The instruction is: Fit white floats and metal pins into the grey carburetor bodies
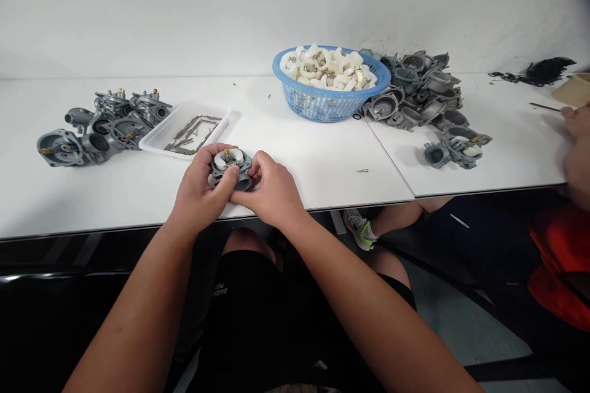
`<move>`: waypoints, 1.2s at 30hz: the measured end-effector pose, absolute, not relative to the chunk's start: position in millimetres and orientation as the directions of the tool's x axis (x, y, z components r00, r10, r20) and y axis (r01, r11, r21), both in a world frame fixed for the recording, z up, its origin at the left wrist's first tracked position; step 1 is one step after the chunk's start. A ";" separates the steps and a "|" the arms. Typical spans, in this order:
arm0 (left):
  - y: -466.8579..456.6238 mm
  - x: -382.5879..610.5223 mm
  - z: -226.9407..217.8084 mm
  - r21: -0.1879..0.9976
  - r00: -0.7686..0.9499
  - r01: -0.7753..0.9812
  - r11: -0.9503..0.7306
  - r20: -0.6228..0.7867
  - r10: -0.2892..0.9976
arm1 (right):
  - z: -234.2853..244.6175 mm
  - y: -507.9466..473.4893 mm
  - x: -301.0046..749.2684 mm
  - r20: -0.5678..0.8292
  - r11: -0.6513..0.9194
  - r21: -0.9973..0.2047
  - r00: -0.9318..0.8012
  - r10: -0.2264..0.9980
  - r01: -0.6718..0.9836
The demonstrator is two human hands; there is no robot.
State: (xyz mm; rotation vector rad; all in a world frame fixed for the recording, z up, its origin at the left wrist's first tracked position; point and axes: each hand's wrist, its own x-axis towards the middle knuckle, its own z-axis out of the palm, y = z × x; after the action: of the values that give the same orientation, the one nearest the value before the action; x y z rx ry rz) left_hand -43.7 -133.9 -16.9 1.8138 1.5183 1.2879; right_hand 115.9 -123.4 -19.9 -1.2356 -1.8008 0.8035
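1. Carburetor body (242, 181), topped by a white float (225, 161), is held over the front edge of the table (299, 187). Both the left hand (203, 187) and right hand (270, 187) grip it firmly, fingers wrapped around its sides.
2. From the held part, a white tray (152, 147) of metal rods lies at eleven o'clock, finished carburetors (99, 129) at ten, a blue basket (281, 67) of floats at one, and a heap of bare castings (415, 98) at two.
3. A brass pin (362, 170) lies loose at three o'clock. A slipping grip could drop the body past the edge; hard squeezing could crack the float.
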 end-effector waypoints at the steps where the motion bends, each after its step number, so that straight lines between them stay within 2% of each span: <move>1: -133.9 -43.6 -16.4 0.806 -0.041 0.516 -0.290 0.361 0.932 | -19.4 -123.4 116.0 0.247 0.318 -0.838 -0.212 0.946 0.444; 6: -133.6 -41.8 -12.8 0.814 -0.064 0.530 -0.236 0.316 0.947 | -17.8 -123.4 116.3 0.225 0.300 -0.841 -0.215 0.951 0.450; 11: -134.6 -42.6 -12.5 0.830 -0.038 0.497 -0.254 0.313 0.949 | -18.5 -123.8 116.0 0.228 0.304 -0.846 -0.220 0.949 0.437; 16: -134.6 -48.7 -17.2 0.859 0.027 0.410 -0.307 0.325 0.945 | -18.6 -124.0 115.7 0.260 0.330 -0.841 -0.213 0.942 0.430; 23: -132.1 -53.4 -21.8 0.899 0.040 0.325 -0.294 0.298 0.954 | -19.4 -122.5 117.0 0.247 0.329 -0.855 -0.244 0.938 0.401; 30: -134.0 -53.9 -23.3 0.896 0.015 0.294 -0.334 0.345 0.939 | -18.8 -123.9 115.2 0.298 0.389 -0.787 -0.257 0.919 0.478; 36: -133.4 -53.9 -24.5 0.917 0.024 0.258 -0.305 0.310 0.950 | -5.1 -120.5 145.3 0.223 0.392 -0.780 -0.367 0.903 0.488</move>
State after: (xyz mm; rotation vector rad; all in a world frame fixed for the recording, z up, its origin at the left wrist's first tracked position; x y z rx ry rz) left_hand -53.9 -133.4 -24.5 1.6355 1.2499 1.3196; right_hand 145.3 -120.5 -5.1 -1.1870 -2.0003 0.8178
